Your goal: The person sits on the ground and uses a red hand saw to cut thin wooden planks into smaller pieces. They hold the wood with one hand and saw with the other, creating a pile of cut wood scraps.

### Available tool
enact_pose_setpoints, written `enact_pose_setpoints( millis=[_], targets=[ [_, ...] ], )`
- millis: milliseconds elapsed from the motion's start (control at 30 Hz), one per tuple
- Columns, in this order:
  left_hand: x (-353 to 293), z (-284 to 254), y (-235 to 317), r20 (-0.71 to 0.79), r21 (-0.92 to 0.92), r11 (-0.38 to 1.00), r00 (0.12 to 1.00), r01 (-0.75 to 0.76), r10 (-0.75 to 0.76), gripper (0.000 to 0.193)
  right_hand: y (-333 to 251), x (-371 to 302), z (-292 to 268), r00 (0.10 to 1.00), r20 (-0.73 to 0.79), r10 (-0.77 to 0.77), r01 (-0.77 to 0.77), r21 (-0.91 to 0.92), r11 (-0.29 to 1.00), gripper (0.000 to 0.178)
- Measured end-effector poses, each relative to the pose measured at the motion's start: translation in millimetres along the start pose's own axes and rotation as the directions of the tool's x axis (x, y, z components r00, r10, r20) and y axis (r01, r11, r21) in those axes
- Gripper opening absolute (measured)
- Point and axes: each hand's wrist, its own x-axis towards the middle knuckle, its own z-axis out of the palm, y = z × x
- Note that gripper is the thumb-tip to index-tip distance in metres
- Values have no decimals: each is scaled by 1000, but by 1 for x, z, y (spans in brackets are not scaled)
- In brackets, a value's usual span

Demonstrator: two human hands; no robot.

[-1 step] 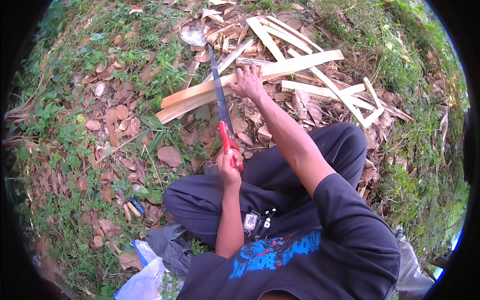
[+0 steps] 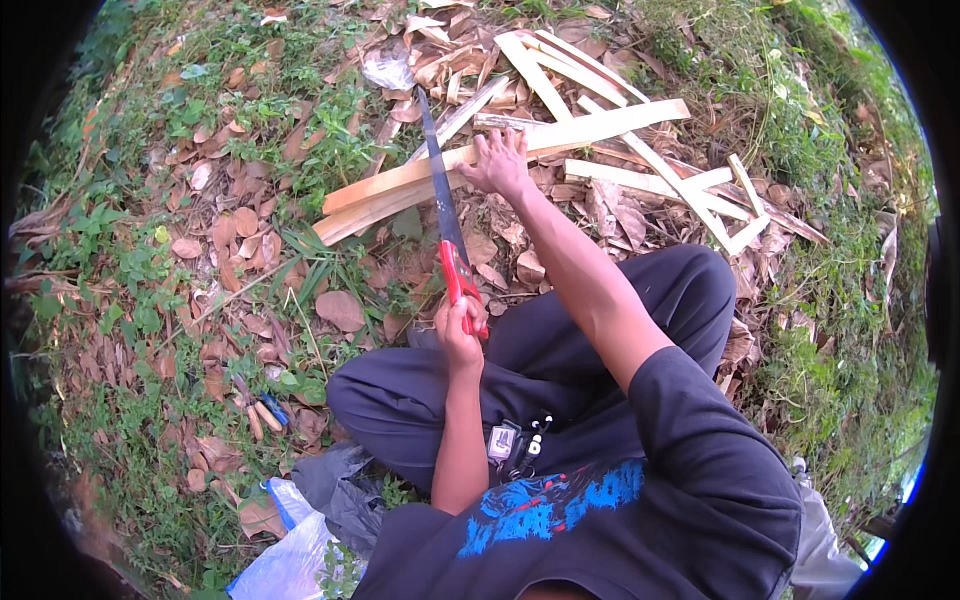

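Observation:
My left hand (image 2: 461, 328) is wrapped round the red handle of a handsaw (image 2: 445, 205). Its dark blade points away from me and lies across a pale wooden slat (image 2: 600, 127), left of my other hand. My right hand (image 2: 497, 165) holds that slat down, fingers over its top and thumb toward the near side. Under the slat's left end is another wooden piece (image 2: 375, 212), at a slight angle to it. Whether the saw teeth have cut into the wood is too small to tell.
To the right lie joined thin wooden strips (image 2: 672, 180). Wood scraps (image 2: 462, 75) and a clear plastic bag (image 2: 387, 73) sit at the far side. Hand tools (image 2: 260, 412) rest in the grass at left, near plastic bags (image 2: 300, 540). Dry leaves surround my crossed legs (image 2: 400, 400).

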Motion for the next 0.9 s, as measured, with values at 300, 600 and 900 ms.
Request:
enact_pose_setpoints(
  millis=[300,600,900],
  targets=[
    [0,0,0,-14,-59,998,1000,-7,6,34,-1,2,-3,998,55,1,-1,10,1000,80],
    [1,-3,-4,5,-33,999,1000,-24,24,35,-2,3,-1,998,55,22,-21,-12,1000,79],
    [1,-4,-5,21,-22,999,999,-31,31,34,-2,2,-3,997,73,16,-17,14,1000,77]
  ],
)
